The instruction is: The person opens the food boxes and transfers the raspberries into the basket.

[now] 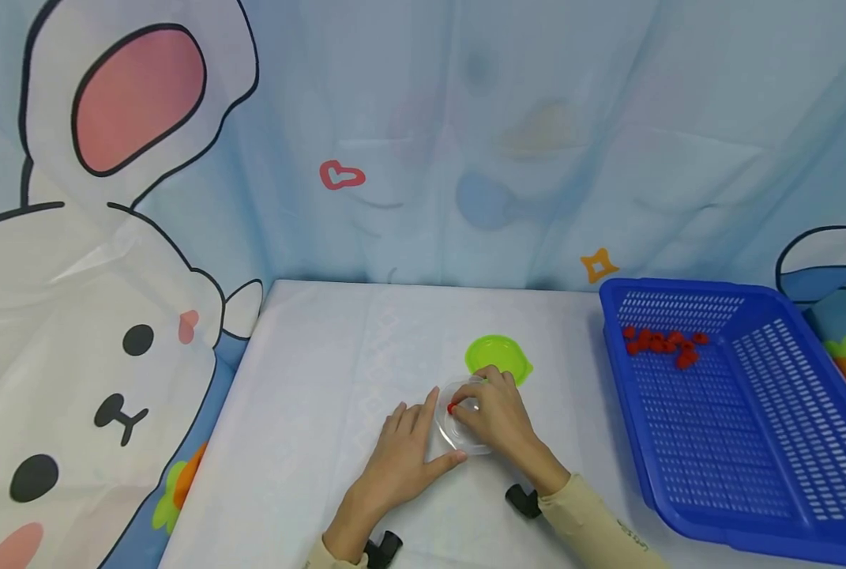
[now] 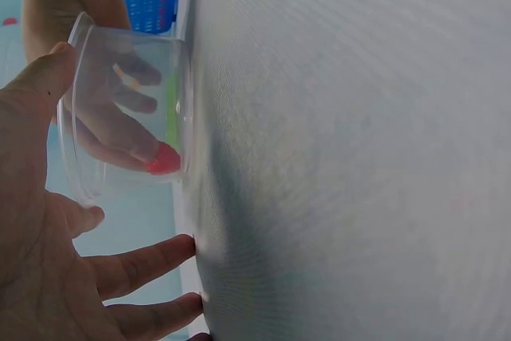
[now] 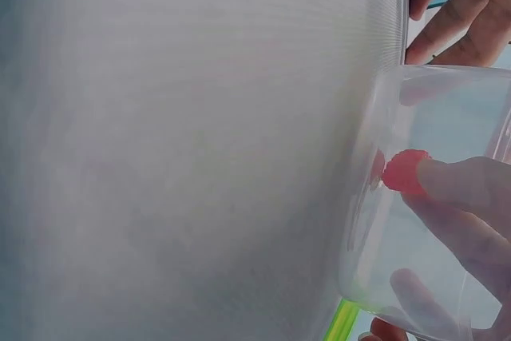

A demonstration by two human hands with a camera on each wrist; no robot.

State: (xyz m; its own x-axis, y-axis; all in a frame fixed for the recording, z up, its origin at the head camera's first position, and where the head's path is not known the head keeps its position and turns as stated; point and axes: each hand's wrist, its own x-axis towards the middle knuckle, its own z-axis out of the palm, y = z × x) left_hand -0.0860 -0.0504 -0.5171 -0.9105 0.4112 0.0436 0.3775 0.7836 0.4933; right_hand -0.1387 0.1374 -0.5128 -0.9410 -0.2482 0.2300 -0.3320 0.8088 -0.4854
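A clear plastic tub (image 1: 451, 435) stands upright on the white table, in the middle of the head view. My right hand (image 1: 501, 415) reaches down inside it and pinches a small red bumpy piece (image 3: 406, 172) between thumb and finger, close to the tub's floor. Beside the tub, my left hand (image 1: 400, 462) spreads its fingers, with the thumb at the rim in the left wrist view and other fingertips on the tabletop. A lime-green lid (image 1: 497, 356) lies flat just behind the tub, partly hidden by my right hand.
On the right sits a large blue plastic basket (image 1: 721, 450) with slotted sides. Several red pieces (image 1: 657, 341) lie in its far left corner. A patterned blue curtain (image 1: 423, 142) hangs behind the white table (image 1: 309, 395).
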